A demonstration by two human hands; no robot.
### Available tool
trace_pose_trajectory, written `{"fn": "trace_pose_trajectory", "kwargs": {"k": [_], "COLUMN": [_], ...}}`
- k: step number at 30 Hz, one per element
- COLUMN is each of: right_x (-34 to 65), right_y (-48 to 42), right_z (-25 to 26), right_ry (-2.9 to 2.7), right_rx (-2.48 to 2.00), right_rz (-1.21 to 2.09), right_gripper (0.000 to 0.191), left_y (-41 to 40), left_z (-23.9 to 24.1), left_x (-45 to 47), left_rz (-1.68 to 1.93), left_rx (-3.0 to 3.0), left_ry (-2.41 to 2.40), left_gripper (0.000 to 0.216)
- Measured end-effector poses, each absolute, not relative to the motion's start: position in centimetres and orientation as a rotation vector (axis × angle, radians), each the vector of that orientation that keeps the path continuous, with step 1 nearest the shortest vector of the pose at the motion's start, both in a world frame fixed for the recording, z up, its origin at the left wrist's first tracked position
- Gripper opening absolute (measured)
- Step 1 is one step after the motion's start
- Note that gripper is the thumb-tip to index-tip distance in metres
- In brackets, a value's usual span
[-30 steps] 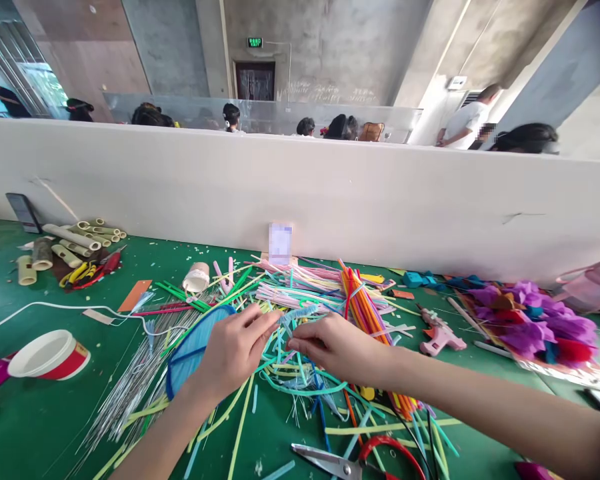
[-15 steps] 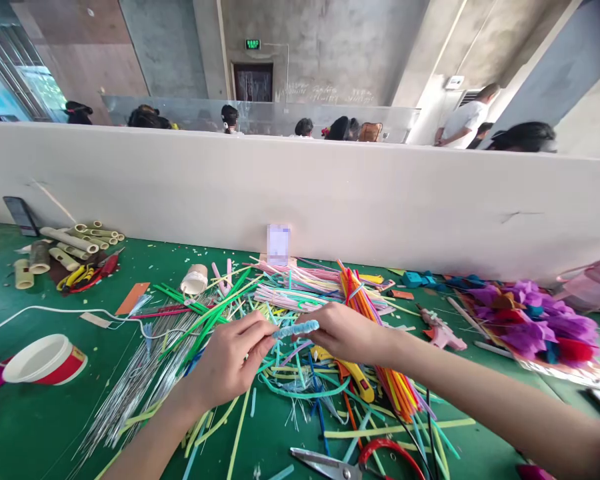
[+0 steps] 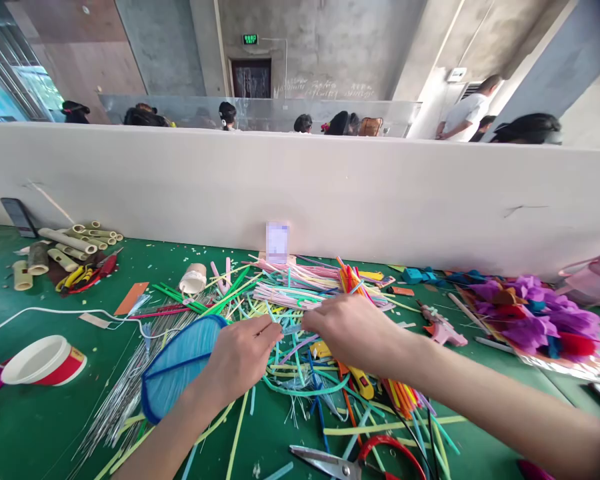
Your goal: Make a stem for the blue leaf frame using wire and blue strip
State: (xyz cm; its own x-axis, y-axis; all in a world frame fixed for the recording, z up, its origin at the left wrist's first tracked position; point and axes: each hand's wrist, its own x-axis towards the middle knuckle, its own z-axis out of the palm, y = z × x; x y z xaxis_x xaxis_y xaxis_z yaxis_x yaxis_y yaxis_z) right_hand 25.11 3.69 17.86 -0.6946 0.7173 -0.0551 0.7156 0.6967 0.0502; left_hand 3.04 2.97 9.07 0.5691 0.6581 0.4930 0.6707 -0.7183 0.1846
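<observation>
My left hand [image 3: 245, 357] is closed in a pinch at the tip of a blue leaf-shaped piece [image 3: 180, 367]. That piece has a dark blue fuzzy rim and a midrib over fine blue strands; my hand and wrist cover its right side. My right hand [image 3: 353, 330] is also pinched, facing the left one across a small gap. A short light-blue pipe cleaner [image 3: 293, 329] spans between the fingertips; its ends are hidden. Beneath both hands lies a tangle of coloured pipe cleaners. A yellow cutter [image 3: 363, 383] rests under my right hand, and red-handled scissors [image 3: 347, 467] lie nearer me.
Thin wires [image 3: 115, 393] spread at left, near a paper cup [image 3: 67, 367] and bamboo pieces [image 3: 70, 243]. A glue gun [image 3: 443, 327] and purple paper flowers [image 3: 535, 313] are at right. A pale partition [image 3: 330, 187] rises behind the green table, with people beyond it.
The blue leaf-shaped piece has come into view, lying broadside beside my left wrist. The light-blue pipe cleaner between my hands shows less, and my right hand has shifted slightly right.
</observation>
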Motion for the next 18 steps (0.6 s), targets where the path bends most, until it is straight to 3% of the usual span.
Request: {"fn": "trace_pose_trajectory", "kwargs": {"k": [5, 11, 18], "right_x": [26.4, 26.4, 24.8], "right_y": [6.7, 5.1, 2.1], "right_z": [18.3, 14.5, 16.0], "right_ry": [2.901, 2.909, 2.764], "right_rx": [1.098, 1.182, 1.079], "right_rz": [-0.058, -0.282, -0.115], "right_gripper": [0.024, 0.023, 0.018], "left_y": [1.9, 2.4, 2.5], "left_z": [10.5, 10.3, 8.2], "left_x": [3.2, 2.1, 3.0], "left_rz": [-0.94, -1.222, -0.723], "left_rx": [-3.061, -2.894, -2.787], "left_ry": [-1.003, -1.144, -1.055], "left_gripper": [0.017, 0.014, 0.017]}}
